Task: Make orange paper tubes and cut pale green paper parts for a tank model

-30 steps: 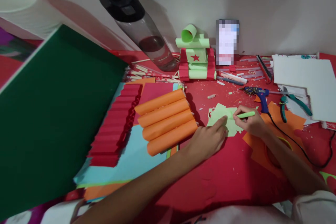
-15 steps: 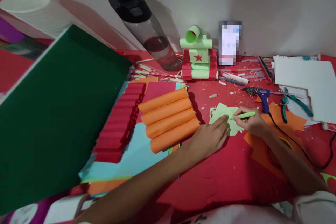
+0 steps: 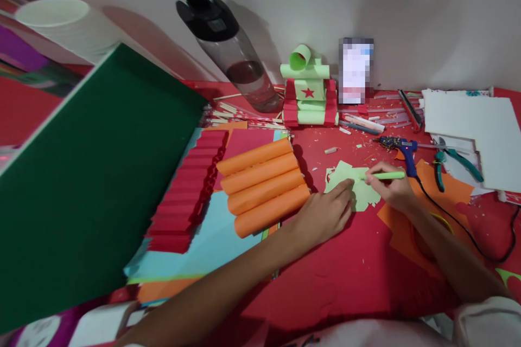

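Light green paper pieces [image 3: 364, 198] lie overlapped on the red tabletop, their edges cut and notched. My left hand [image 3: 328, 209] rests at their left side, fingers stretched out and fingertips pressing the paper down. A slim light green pen [image 3: 389, 175] is pinched in my right hand [image 3: 393, 188], its tip end close to the paper just right of my left fingertips. The exact contact of the tip cannot be made out. Left of my left hand sits a row of orange paper rolls [image 3: 264, 187].
Behind stand a green-and-red paper model [image 3: 311, 105], a water bottle [image 3: 244, 65] and a phone [image 3: 356, 70]. At right lie a blue glue gun [image 3: 401, 146], pliers [image 3: 459, 160] and a box cutter [image 3: 410, 110]. A dark green board [image 3: 101, 173] leans at left beside pleated red paper [image 3: 187, 190].
My right hand and the pen have shifted slightly right, away from my left fingertips. My left hand keeps its place on the paper. The view has tilted a little.
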`<state>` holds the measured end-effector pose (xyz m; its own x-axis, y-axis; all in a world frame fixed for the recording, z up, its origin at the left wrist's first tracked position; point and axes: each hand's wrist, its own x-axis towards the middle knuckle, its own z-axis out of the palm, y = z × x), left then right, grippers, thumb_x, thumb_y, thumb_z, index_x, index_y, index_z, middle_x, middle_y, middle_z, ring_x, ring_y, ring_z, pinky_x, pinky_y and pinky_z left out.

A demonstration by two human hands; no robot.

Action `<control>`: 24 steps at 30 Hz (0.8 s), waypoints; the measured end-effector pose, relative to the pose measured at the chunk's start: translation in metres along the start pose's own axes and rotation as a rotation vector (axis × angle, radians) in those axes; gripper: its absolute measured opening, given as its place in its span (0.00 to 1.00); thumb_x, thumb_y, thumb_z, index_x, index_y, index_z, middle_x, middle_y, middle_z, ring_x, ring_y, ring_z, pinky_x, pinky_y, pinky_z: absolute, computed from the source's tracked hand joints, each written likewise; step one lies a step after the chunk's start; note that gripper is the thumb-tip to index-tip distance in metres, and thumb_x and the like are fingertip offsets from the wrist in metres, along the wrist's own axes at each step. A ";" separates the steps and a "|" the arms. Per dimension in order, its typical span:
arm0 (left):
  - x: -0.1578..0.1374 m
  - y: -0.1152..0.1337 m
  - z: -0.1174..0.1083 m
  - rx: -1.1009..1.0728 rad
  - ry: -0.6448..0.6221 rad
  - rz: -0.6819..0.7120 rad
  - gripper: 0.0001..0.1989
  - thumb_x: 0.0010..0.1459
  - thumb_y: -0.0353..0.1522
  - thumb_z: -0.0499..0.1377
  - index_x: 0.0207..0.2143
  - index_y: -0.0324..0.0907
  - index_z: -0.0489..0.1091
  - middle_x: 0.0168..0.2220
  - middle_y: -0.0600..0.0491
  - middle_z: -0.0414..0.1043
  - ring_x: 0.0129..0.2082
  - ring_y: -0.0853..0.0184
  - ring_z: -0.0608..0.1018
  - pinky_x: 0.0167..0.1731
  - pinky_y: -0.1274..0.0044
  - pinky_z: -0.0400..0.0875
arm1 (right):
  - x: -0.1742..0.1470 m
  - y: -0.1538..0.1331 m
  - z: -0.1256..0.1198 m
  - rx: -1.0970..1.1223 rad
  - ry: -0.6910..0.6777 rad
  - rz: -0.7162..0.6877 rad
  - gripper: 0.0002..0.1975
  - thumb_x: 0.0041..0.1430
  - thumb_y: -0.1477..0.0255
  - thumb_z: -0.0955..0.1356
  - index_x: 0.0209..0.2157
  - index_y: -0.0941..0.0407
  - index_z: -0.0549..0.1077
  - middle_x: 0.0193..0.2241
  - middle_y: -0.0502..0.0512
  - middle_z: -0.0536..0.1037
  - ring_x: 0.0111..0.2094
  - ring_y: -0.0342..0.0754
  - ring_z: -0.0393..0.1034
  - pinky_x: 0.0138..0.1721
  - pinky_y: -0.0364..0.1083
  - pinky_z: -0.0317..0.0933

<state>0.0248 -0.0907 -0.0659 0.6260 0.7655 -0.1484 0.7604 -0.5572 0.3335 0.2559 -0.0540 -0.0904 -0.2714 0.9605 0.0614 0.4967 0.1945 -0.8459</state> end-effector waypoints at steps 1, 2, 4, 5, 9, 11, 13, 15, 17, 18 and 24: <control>0.000 0.000 0.000 0.001 -0.003 0.001 0.19 0.76 0.33 0.46 0.55 0.38 0.75 0.68 0.39 0.69 0.40 0.62 0.86 0.37 0.71 0.83 | 0.000 -0.002 0.000 -0.015 0.025 -0.034 0.08 0.70 0.65 0.69 0.41 0.52 0.81 0.32 0.52 0.84 0.32 0.48 0.77 0.35 0.46 0.67; 0.000 0.000 0.000 0.006 -0.007 0.003 0.19 0.75 0.33 0.46 0.55 0.38 0.75 0.68 0.39 0.69 0.40 0.62 0.86 0.36 0.72 0.83 | 0.001 -0.004 0.000 -0.032 0.030 -0.075 0.09 0.71 0.66 0.68 0.44 0.51 0.81 0.36 0.53 0.86 0.37 0.50 0.78 0.41 0.48 0.69; 0.001 0.001 -0.001 0.034 -0.022 0.010 0.19 0.75 0.32 0.47 0.55 0.38 0.74 0.68 0.39 0.69 0.41 0.62 0.86 0.36 0.72 0.82 | 0.001 -0.008 0.000 -0.072 -0.005 -0.139 0.10 0.73 0.66 0.67 0.48 0.49 0.82 0.41 0.54 0.86 0.44 0.52 0.79 0.48 0.51 0.69; 0.001 0.001 -0.001 0.055 -0.031 0.013 0.19 0.75 0.32 0.47 0.55 0.38 0.74 0.68 0.39 0.68 0.40 0.61 0.86 0.35 0.72 0.82 | 0.002 -0.009 0.001 -0.089 -0.027 -0.154 0.11 0.73 0.66 0.67 0.48 0.49 0.82 0.43 0.54 0.86 0.45 0.52 0.79 0.49 0.51 0.69; 0.001 0.009 0.000 0.155 -0.042 0.008 0.17 0.74 0.32 0.48 0.57 0.38 0.72 0.69 0.37 0.66 0.35 0.63 0.85 0.28 0.73 0.79 | 0.002 -0.011 0.002 -0.123 -0.057 -0.164 0.12 0.73 0.67 0.67 0.50 0.49 0.82 0.44 0.54 0.86 0.44 0.52 0.78 0.49 0.51 0.70; 0.000 0.016 0.004 0.191 -0.024 0.012 0.16 0.73 0.30 0.49 0.57 0.38 0.71 0.67 0.36 0.68 0.33 0.64 0.85 0.26 0.74 0.77 | 0.002 -0.011 0.002 -0.129 -0.058 -0.172 0.12 0.73 0.68 0.67 0.51 0.49 0.82 0.44 0.54 0.86 0.43 0.52 0.78 0.49 0.51 0.69; -0.003 0.025 0.009 0.203 0.008 0.044 0.14 0.73 0.28 0.50 0.55 0.38 0.71 0.59 0.39 0.75 0.33 0.63 0.85 0.26 0.75 0.76 | 0.002 -0.010 0.003 -0.137 -0.056 -0.178 0.12 0.73 0.68 0.66 0.51 0.49 0.82 0.45 0.54 0.87 0.43 0.52 0.78 0.49 0.51 0.69; -0.005 0.033 0.014 0.196 0.036 0.060 0.13 0.73 0.29 0.50 0.52 0.38 0.72 0.46 0.44 0.80 0.32 0.62 0.84 0.26 0.75 0.75 | 0.002 -0.010 0.003 -0.143 -0.053 -0.180 0.12 0.73 0.69 0.66 0.51 0.49 0.82 0.45 0.53 0.87 0.43 0.52 0.78 0.49 0.51 0.69; -0.006 0.037 0.018 0.193 0.044 0.037 0.15 0.75 0.33 0.51 0.56 0.37 0.70 0.36 0.47 0.80 0.30 0.61 0.84 0.25 0.76 0.73 | 0.003 -0.011 0.002 -0.143 -0.054 -0.177 0.12 0.73 0.69 0.66 0.51 0.49 0.81 0.45 0.53 0.87 0.43 0.52 0.78 0.49 0.51 0.70; -0.006 0.037 0.018 0.194 0.036 0.014 0.18 0.75 0.35 0.51 0.60 0.35 0.68 0.34 0.47 0.79 0.30 0.60 0.84 0.25 0.76 0.73 | 0.003 -0.012 0.002 -0.140 -0.056 -0.175 0.12 0.73 0.69 0.66 0.51 0.49 0.81 0.45 0.54 0.87 0.43 0.52 0.78 0.50 0.52 0.70; 0.001 0.031 0.017 0.199 -0.060 -0.092 0.32 0.76 0.44 0.50 0.70 0.28 0.60 0.29 0.44 0.81 0.28 0.58 0.85 0.26 0.76 0.71 | 0.003 -0.011 0.003 -0.145 -0.063 -0.161 0.12 0.73 0.69 0.66 0.51 0.49 0.81 0.46 0.55 0.86 0.46 0.53 0.79 0.51 0.52 0.70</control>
<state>0.0518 -0.1126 -0.0713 0.5572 0.7988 -0.2268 0.8301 -0.5431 0.1265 0.2476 -0.0541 -0.0823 -0.4059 0.9011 0.1526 0.5548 0.3756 -0.7423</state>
